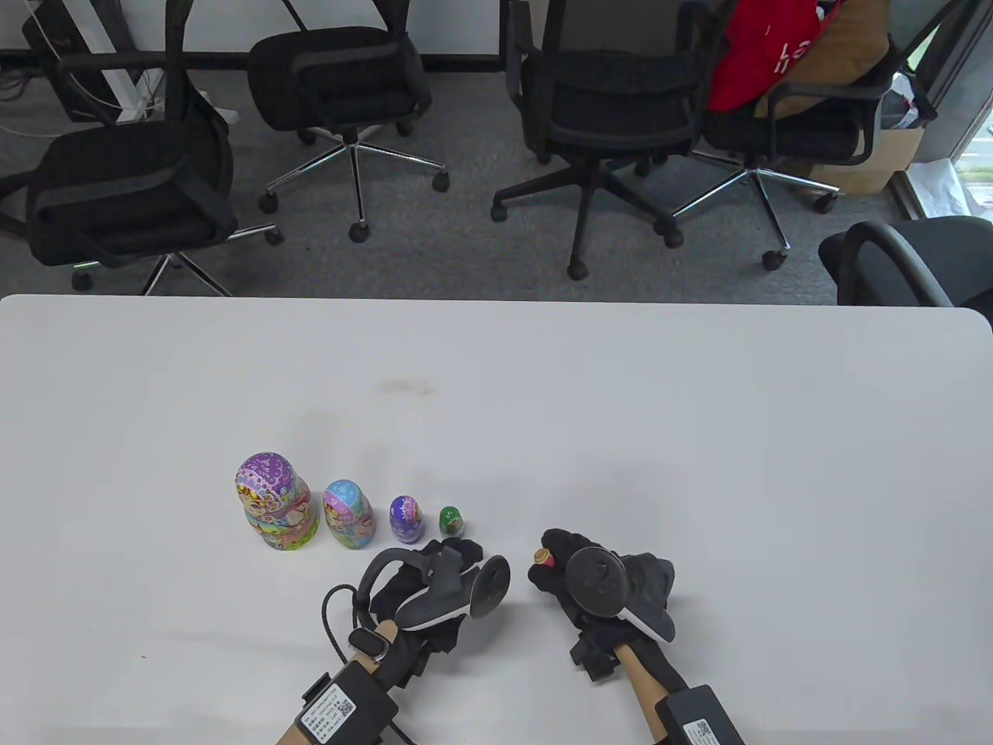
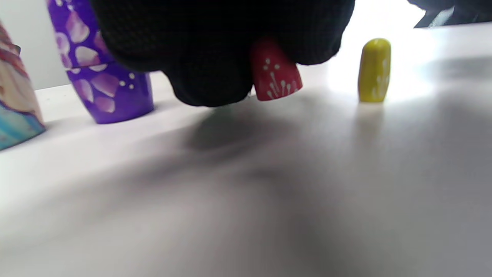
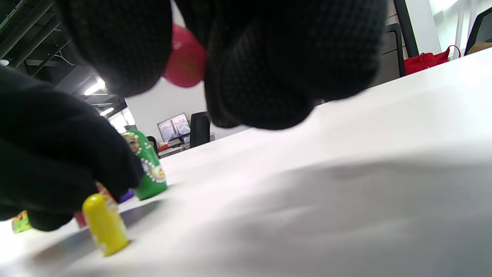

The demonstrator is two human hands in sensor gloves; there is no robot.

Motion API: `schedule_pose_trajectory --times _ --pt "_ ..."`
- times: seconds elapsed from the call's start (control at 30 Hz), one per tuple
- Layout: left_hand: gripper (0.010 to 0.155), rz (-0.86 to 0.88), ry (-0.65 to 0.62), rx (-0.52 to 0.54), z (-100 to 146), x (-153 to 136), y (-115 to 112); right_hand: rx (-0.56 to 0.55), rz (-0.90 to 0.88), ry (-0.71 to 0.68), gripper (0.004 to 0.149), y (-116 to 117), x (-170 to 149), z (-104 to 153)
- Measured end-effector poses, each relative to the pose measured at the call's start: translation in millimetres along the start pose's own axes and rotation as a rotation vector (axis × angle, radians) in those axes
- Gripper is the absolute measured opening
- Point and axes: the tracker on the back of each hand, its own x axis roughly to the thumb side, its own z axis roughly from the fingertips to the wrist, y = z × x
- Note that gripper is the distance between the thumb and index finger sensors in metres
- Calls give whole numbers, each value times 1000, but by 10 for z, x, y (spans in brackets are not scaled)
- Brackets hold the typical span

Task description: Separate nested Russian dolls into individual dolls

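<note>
Four dolls stand in a row: a large pink-purple doll [image 1: 273,504], a blue doll [image 1: 348,514], a purple doll [image 1: 406,519] and a small green doll [image 1: 451,521]. Just in front of the green one, my left hand [image 1: 464,557] pinches the red doll's lower half [image 2: 275,77], held just above the table. My right hand [image 1: 547,565] pinches the red doll's upper half [image 1: 541,556], lifted off the table. A tiny yellow doll [image 2: 374,71] stands upright between the hands; the left tracker hides it in the table view.
The white table [image 1: 698,434] stretches away behind the row and to the right. Several black office chairs [image 1: 605,101] stand on the carpet beyond the far edge.
</note>
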Motion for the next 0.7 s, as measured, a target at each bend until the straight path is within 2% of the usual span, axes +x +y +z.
schedule_pose_trajectory --times 0.33,0.53,0.7 --pt "50 331 -49 111 93 -95 288 -6 36 -56 58 16 124 20" --pt "50 481 -74 152 124 -83 338 -1 42 -96 58 35 227 34" --pt "50 544 -86 144 124 -68 329 0 40 -116 58 49 281 41"
